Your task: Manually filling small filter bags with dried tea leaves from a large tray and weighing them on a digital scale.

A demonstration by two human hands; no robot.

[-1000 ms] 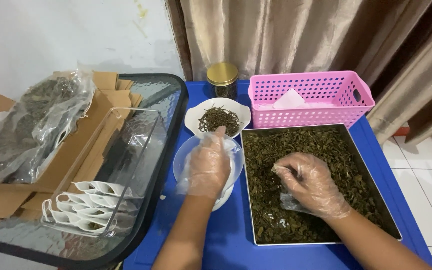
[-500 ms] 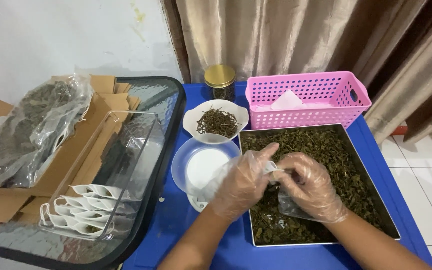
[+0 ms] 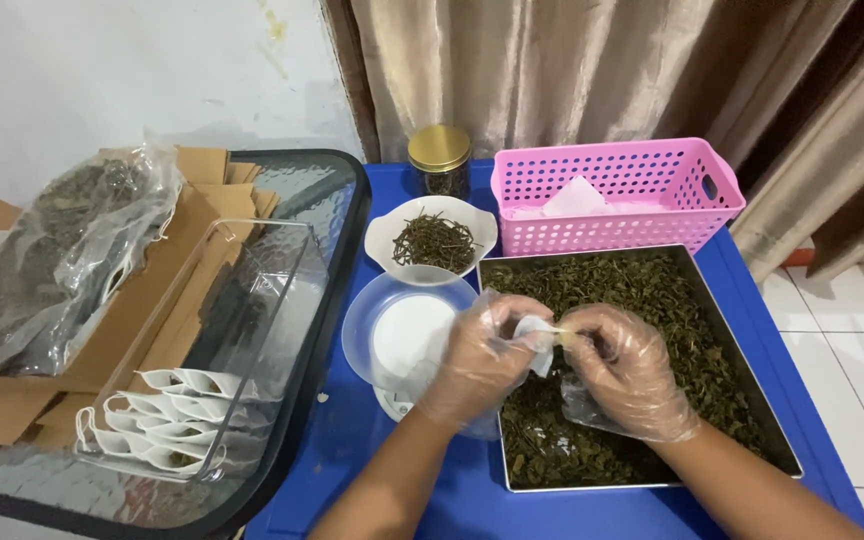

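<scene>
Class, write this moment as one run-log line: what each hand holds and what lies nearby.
left hand: gloved, pinching small white pouch | right hand: gloved, at pouch mouth | below: metal tray of dried leaves | nearby: white bowl, pink basket

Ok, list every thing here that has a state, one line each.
Left hand: gloved, fingers pinching the small white pouch.
Right hand: gloved, fingers on the pouch.
Small white pouch: held over the tray.
Metal tray: full of dried leaves.
Jar: lid on.
White bowl: holds dried leaves.
Pink basket: holds white paper.
</scene>
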